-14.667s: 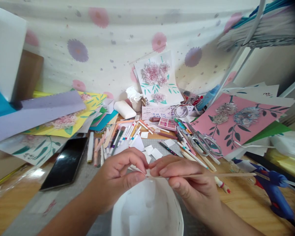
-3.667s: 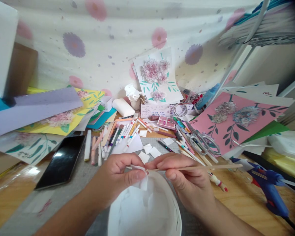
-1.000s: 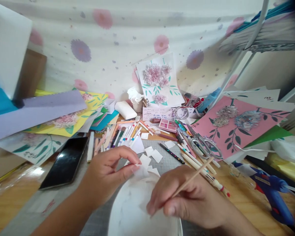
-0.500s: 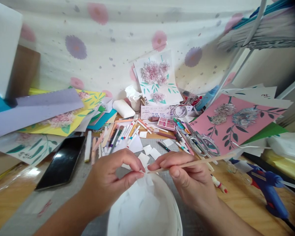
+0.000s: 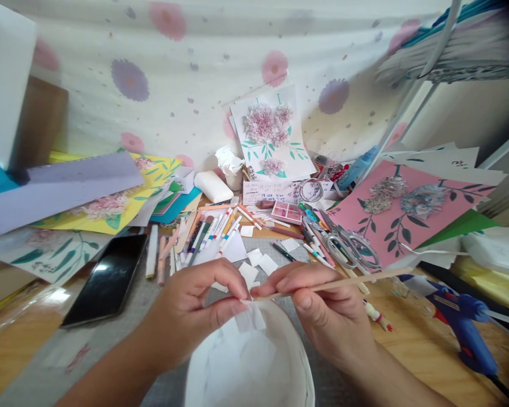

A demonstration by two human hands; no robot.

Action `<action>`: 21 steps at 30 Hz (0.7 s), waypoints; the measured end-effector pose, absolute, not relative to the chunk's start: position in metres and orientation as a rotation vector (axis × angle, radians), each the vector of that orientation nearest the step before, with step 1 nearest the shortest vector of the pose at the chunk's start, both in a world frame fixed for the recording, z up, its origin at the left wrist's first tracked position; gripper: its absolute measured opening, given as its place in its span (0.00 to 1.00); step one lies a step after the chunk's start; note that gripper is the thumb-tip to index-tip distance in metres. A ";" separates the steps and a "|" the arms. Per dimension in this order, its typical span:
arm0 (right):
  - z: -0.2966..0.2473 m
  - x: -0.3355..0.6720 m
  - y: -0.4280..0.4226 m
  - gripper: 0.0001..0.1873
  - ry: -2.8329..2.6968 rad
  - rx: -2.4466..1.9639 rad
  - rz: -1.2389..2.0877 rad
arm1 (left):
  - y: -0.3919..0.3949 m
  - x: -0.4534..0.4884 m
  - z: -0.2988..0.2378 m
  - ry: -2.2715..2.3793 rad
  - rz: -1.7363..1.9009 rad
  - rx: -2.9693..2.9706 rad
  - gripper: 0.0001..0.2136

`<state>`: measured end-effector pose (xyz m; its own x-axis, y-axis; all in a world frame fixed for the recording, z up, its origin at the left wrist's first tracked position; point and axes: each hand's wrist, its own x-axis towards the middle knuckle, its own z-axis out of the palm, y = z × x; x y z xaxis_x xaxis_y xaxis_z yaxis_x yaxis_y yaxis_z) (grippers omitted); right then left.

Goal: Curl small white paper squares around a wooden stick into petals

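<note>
My left hand (image 5: 195, 316) pinches a small piece of thin white paper (image 5: 251, 319) between thumb and fingers. My right hand (image 5: 322, 308) is closed round a thin pale wooden stick (image 5: 365, 278). The stick's tip meets the paper at my left fingertips, while its other end points up to the right. Below both hands is a white bowl (image 5: 307, 370) with whitish contents that I cannot make out clearly. Several small white paper squares (image 5: 268, 264) lie just beyond my fingers.
A black phone (image 5: 106, 280) lies at left, and a blue glue gun (image 5: 462, 322) at right. Markers (image 5: 214, 229), scissors (image 5: 348, 249) and a pink palette (image 5: 286, 212) crowd the back. Flower pictures on pink paper (image 5: 428, 226) and yellow paper (image 5: 148, 195) flank them.
The paper piece now shows more broadly below my left fingertips, hanging over the bowl. The stick's tip has shifted slightly left, closer to the left fingers.
</note>
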<state>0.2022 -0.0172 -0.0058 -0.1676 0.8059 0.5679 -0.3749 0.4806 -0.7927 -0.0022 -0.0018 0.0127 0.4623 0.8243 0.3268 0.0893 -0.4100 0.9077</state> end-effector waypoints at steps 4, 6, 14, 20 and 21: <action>-0.004 0.203 -0.019 0.08 -1.403 -0.415 1.106 | -0.001 -0.001 0.013 0.769 1.014 1.791 0.05; -0.003 0.203 -0.019 0.08 -1.408 -0.423 1.107 | -0.001 0.000 0.013 0.769 1.010 1.782 0.05; -0.004 0.202 -0.019 0.08 -1.402 -0.415 1.106 | 0.000 -0.002 0.011 0.777 0.997 1.776 0.05; -0.005 0.203 -0.019 0.09 -1.416 -0.409 1.110 | -0.001 -0.003 0.010 0.773 0.999 1.776 0.05; -0.004 0.203 -0.019 0.09 -1.417 -0.412 1.105 | -0.001 -0.003 0.010 0.772 0.998 1.780 0.05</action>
<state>0.2026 -0.0194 -0.0042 -0.2062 0.7951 0.5704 -0.3590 0.4808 -0.8000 -0.0034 -0.0014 0.0102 0.4742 0.8287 0.2975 0.0796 -0.3768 0.9229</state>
